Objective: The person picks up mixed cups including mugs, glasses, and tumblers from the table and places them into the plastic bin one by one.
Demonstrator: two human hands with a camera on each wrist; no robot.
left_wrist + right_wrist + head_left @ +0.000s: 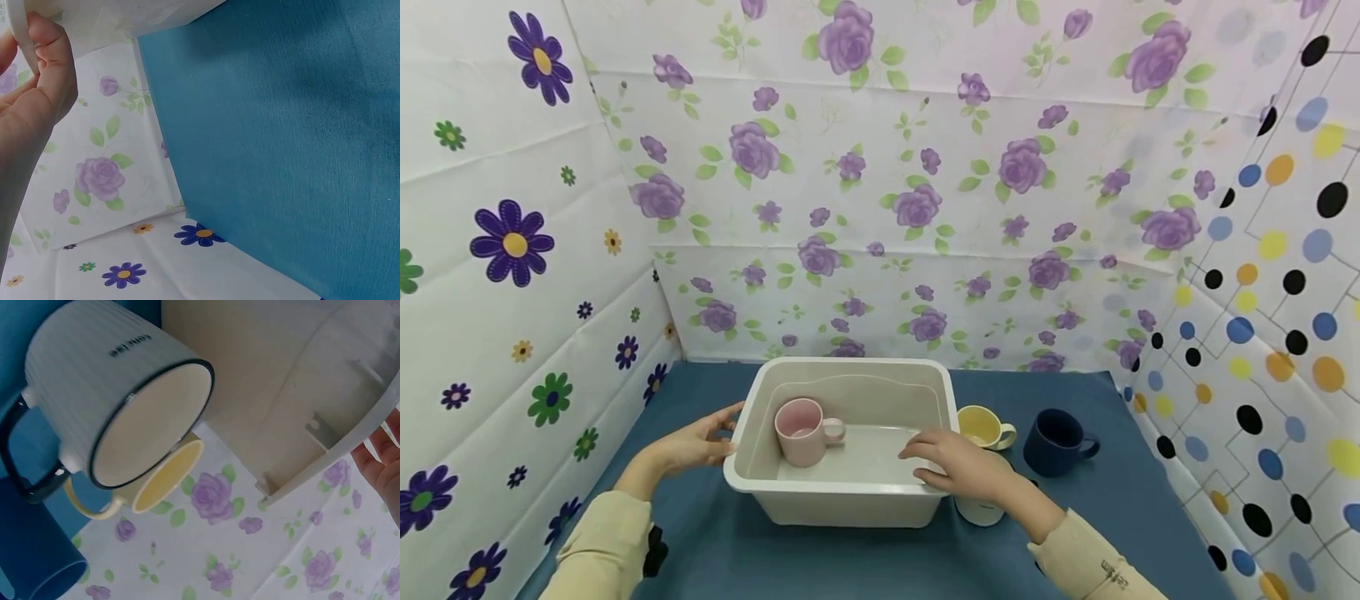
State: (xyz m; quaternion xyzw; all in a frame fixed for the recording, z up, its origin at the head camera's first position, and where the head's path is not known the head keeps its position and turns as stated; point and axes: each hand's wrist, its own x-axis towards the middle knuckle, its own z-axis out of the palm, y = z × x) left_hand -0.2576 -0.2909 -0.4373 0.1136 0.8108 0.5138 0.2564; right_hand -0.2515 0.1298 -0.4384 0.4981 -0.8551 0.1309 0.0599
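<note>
A cream plastic tub (842, 507) stands on the blue table, with a pink mug (800, 442) upright inside at the left, its handle to the right. My left hand (696, 442) grips the tub's left rim, fingers and thumb on either side of it in the left wrist view. Over the right rim reaches my right hand (962, 467), its fingers loosely extended into the tub and holding nothing visible. Under that forearm, outside the tub, stands a white ribbed mug (94, 387) with dark rim and handle, mostly hidden in the head view.
A yellow mug (979, 425) stands just right of the tub, behind the white one. Farther right is a navy mug (1048, 450), handle rightward. Flower-patterned cloth (880, 167) closes off the back and left; dotted cloth (1270, 358) lines the right side.
</note>
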